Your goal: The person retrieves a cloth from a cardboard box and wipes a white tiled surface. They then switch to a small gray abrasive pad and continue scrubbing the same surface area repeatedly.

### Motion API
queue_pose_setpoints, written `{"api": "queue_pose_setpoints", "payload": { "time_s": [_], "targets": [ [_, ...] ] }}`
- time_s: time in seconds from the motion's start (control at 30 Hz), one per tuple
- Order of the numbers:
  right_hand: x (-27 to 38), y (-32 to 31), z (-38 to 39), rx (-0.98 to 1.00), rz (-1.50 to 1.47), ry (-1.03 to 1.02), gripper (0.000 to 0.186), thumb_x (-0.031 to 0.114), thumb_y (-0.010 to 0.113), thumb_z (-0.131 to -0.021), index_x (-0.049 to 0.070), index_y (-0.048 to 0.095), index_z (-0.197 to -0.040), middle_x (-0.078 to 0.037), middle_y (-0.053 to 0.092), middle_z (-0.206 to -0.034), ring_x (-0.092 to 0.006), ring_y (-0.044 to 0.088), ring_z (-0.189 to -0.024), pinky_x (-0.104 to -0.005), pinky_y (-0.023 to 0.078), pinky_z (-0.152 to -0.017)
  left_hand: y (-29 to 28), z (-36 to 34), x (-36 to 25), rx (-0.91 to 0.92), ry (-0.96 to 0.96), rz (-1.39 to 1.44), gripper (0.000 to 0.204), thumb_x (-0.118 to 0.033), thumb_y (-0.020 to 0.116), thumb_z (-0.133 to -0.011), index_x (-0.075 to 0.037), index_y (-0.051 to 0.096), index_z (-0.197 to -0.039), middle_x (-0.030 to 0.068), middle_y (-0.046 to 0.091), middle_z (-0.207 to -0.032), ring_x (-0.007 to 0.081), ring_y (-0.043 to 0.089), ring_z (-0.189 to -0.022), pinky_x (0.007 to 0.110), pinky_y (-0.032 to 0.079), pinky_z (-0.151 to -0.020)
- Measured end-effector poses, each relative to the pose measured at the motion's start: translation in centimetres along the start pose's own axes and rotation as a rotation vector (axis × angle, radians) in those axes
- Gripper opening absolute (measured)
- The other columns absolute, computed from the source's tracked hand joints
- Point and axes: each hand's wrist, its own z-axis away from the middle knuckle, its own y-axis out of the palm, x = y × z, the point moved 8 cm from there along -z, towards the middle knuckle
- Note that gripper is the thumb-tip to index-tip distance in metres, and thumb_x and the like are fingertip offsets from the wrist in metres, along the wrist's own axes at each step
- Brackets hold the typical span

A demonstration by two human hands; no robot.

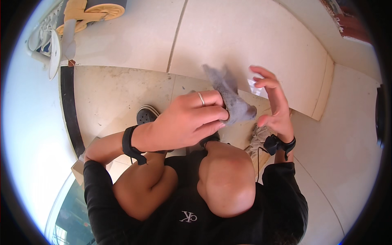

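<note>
Left hand (pixel 185 118) is grasping a grey cloth (pixel 233 102), holding it above the floor (pixel 110 90); right hand (pixel 278 104) is hovering just beside the cloth, released and half curled; dark clog (pixel 146 115) is showing below; yellow wheel (pixel 105 13) is standing farther off.

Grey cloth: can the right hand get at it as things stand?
Likely yes: the right hand is open, close beside the grey cloth, with nothing visible between them. The left hand grips the cloth's left side, leaving its right end free.

Left hand (pixel 185 119) pinching, right hand (pixel 280 107) spread, loosely curved
</note>
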Motion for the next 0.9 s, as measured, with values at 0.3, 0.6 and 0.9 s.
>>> {"api": "queue_pose_setpoints", "payload": {
  "time_s": [0.3, 0.6, 0.9],
  "targets": [
    [-1.5, 4.1, 0.2, 0.348, 0.214, 0.134, 0.026, 0.009, 0.075, -0.085, 0.001, 0.063, -0.107, -0.012, 0.064, -0.087, -0.0252, 0.060, -0.076, -0.0320, 0.049, -0.068, -0.2, -0.1, 2.3, -0.124, -0.216, -0.026, 0.008, -0.002, 0.070, -0.085, -0.001, 0.065, -0.091, 0.0085, 0.058, -0.086, 0.0217, 0.058, -0.072, 0.033, 0.048, -0.063],
    [-3.8, 2.9, 0.7, 0.008, -0.210, 0.271, 0.026, 0.013, 0.067, -0.095, -0.002, 0.065, -0.115, -0.008, 0.065, -0.097, -0.0135, 0.058, -0.087, -0.0296, 0.049, -0.081, 0.7, 3.4, 6.7, -0.007, -0.557, 0.226, 0.024, -0.014, 0.058, -0.100, -0.001, 0.054, -0.120, 0.0073, 0.058, -0.111, 0.0151, 0.059, -0.093, 0.027, 0.052, -0.071],
    [-3.7, 8.6, -1.1, 0.060, -0.344, 0.187, 0.057, 0.017, 0.083, -0.079, 0.003, 0.057, -0.128, -0.008, 0.053, -0.130, -0.0177, 0.054, -0.113, -0.0348, 0.044, -0.098, 1.1, 4.6, 6.6, -0.001, -0.421, 0.603, 0.041, -0.021, 0.058, -0.100, -0.001, 0.049, -0.134, 0.0137, 0.056, -0.118, 0.0222, 0.063, -0.104, 0.035, 0.057, -0.079]
  ]
}}
